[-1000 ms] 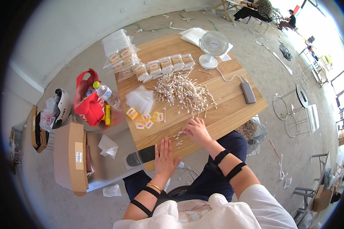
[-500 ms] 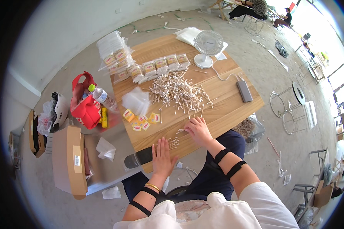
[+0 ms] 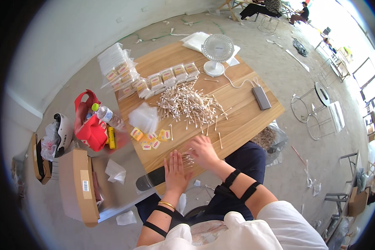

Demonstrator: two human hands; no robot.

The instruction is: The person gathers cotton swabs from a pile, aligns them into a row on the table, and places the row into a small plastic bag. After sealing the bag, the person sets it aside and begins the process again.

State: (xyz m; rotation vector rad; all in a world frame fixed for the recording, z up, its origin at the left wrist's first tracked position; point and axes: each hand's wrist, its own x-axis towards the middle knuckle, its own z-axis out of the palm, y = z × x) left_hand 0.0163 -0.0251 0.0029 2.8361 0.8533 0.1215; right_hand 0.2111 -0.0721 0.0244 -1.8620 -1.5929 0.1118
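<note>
Nearby, yellow labels (image 3: 151,139) beside clear packets (image 3: 145,117).

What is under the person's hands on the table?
A small bunch of cotton swabs pokes out between the left hand and right hand, on the wooden table. Whatever lies beneath the palms is covered.

A small white fan (image 3: 217,52) stands at the far edge of the wooden table (image 3: 254,121), a grey power bank (image 3: 261,98) near it. On the floor to the left sit a red bag (image 3: 89,129), a water bottle (image 3: 108,116) and a cardboard box (image 3: 80,183).
</note>
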